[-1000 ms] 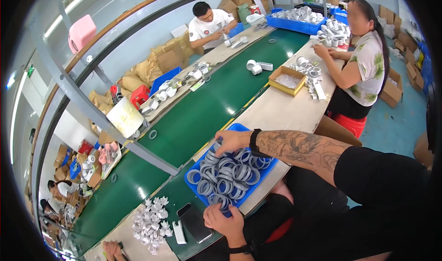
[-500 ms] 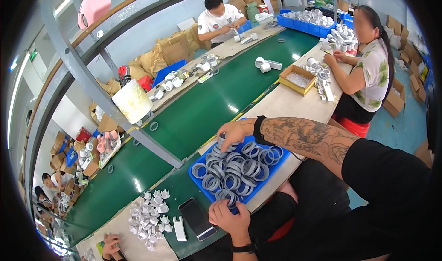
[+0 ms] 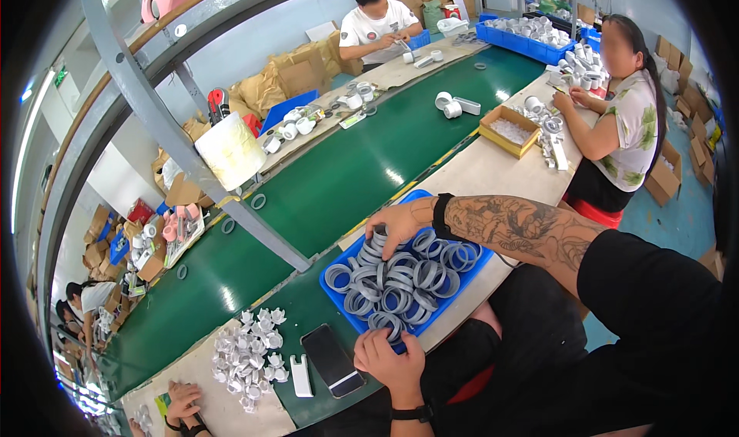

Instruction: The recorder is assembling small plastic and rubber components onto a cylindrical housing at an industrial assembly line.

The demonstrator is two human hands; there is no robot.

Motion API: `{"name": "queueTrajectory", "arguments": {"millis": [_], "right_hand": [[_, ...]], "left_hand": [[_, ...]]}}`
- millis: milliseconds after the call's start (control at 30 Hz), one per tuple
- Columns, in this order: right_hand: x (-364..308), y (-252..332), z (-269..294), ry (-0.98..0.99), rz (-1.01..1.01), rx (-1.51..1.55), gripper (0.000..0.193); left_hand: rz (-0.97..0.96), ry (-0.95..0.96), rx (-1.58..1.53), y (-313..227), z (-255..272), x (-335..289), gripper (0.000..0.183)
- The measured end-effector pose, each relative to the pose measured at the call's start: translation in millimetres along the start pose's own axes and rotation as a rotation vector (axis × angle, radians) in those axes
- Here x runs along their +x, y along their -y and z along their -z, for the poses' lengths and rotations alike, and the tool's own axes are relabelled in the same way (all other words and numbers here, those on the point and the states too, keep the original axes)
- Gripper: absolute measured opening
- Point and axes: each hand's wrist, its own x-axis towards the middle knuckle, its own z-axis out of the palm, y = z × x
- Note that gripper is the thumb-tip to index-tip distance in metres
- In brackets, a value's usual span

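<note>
Here in the head view, my right hand [image 3: 399, 227] is down at the far left corner of the blue tray [image 3: 466, 280], thumb on one side and fingers on the other, pinching a short stack out of the grey rings [image 3: 369, 277]. The rest of them lie heaped in the tray, on the work surface right in front of me, some flat, some on edge, many overlapping. My left hand [image 3: 391, 358] is at the near corner, fingers bent and close together over the rim, tips right by the rings there; I can't tell whether they pinch one. Just left of that hand lies a dark phone [image 3: 331, 360], then a white slotted piece [image 3: 301, 377], then a loose pile of white parts [image 3: 248, 356], with someone else's hands [image 3: 183, 400] below it. Beyond my tray runs the green belt [image 3: 323, 206], carrying a small group of white parts farther along. Up the bench to my right sits a yellow-sided box [image 3: 509, 130] of small pale bits, near a seated co-worker [image 3: 639, 121]; across the belt, another co-worker [image 3: 377, 25] handles a piece.
</note>
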Motion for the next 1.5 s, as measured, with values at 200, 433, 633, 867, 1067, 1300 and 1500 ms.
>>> {"name": "queueTrajectory", "arguments": {"millis": [200,433,633,867,1067,1300,1500], "right_hand": [[3.6,1.3,-3.1,-0.045,0.053,-0.113,0.083],[-30.3,38.4,22.9,-0.179,0.179,-0.014,0.069],[-127.6,98.5,14.2,-0.233,0.444,-0.006,0.066],[-243.3,143.2,-81.6,0.033,0.511,0.002,0.060],[-249.8,150.5,-139.5,0.064,0.564,-0.189,0.059],[-243.4,150.8,-142.4,0.015,0.572,-0.406,0.076],[-240.5,143.3,-141.7,0.006,0.605,-0.355,0.085]], "left_hand": [[-0.005,0.002,0.008,-0.6,0.4,0.5,0.035],[0.114,0.017,0.013,-1.4,4.0,-3.9,0.043],[0.125,-0.053,-0.076,-9.5,15.4,0.7,0.051],[0.735,0.293,-1.549,-69.6,84.7,-26.2,0.110],[0.995,0.774,-1.689,-50.5,106.4,-44.4,0.114],[1.052,0.545,-1.702,-30.7,102.0,-64.5,0.074],[1.065,0.505,-1.743,-31.0,105.5,-65.6,0.071]]}}
